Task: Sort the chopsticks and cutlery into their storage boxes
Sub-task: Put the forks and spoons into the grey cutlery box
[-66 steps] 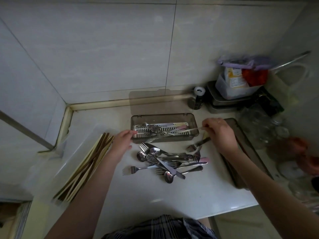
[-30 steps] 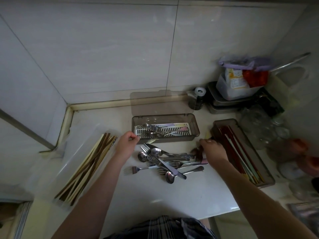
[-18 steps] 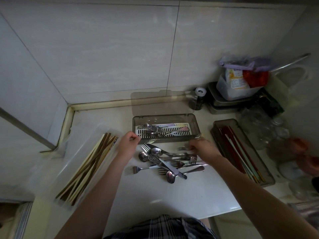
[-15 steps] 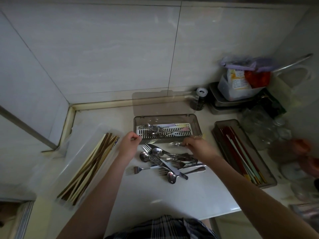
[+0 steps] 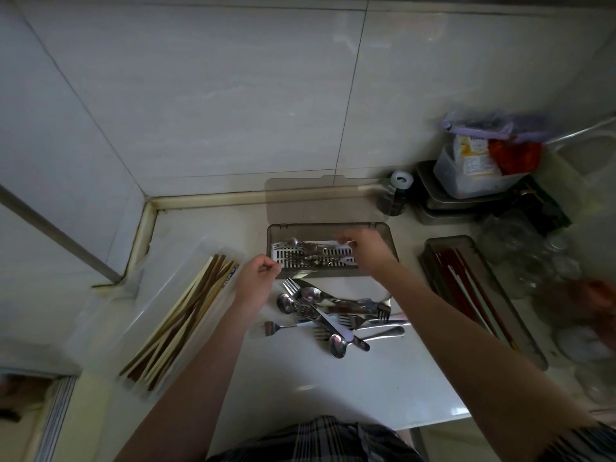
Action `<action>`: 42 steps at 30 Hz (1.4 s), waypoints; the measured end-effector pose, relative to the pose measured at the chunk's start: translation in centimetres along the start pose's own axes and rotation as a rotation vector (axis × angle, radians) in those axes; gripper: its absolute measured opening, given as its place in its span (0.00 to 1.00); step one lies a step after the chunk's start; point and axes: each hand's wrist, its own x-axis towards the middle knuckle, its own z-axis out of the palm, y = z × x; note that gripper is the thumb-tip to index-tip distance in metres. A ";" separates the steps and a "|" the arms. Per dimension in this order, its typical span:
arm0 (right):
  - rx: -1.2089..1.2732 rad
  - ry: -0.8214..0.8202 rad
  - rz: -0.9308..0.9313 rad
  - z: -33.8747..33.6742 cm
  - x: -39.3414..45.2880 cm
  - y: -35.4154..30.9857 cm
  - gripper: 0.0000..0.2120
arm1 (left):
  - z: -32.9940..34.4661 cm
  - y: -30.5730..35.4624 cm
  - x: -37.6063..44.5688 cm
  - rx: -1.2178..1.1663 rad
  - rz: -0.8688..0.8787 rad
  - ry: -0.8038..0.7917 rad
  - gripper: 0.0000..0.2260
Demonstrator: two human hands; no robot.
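A grey cutlery box (image 5: 328, 225) with a white slotted insert stands at the back of the counter, its clear lid (image 5: 326, 198) upright. My right hand (image 5: 365, 250) hovers over the box, fingers curled on a piece of cutlery that is mostly hidden. My left hand (image 5: 258, 278) is a closed fist beside the box's front left corner and holds nothing I can see. A loose pile of forks, spoons and a knife (image 5: 336, 315) lies in front of the box. Wooden chopsticks (image 5: 180, 315) fill a clear box at left. Red and pale chopsticks (image 5: 466, 288) lie in a grey box at right.
A dark bottle (image 5: 395, 195) and stacked food containers (image 5: 473, 175) stand in the back right corner. Glass jars (image 5: 520, 241) crowd the right side. Tiled walls close off the back and left. The counter's front edge (image 5: 366, 425) is near my body.
My right hand left the right chopstick box, took a piece from the loose pile and moved it up over the cutlery box. My left hand stayed by the box's corner.
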 end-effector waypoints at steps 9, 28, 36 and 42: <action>-0.233 0.376 0.013 -1.4 -7.6 5.6 0.19 | 0.2 -0.4 0.0 0.002 0.012 0.032 0.08; -0.506 0.042 -0.280 2.0 -11.4 8.9 0.23 | 2.0 -3.3 -5.0 0.650 0.557 0.109 0.10; -0.384 0.330 -0.337 -0.1 -5.9 2.3 0.15 | 1.8 -4.0 -3.9 0.436 0.253 0.070 0.03; -0.436 0.027 -0.101 -0.7 -1.2 -0.3 0.28 | 1.4 -3.5 -4.3 0.236 0.197 0.131 0.03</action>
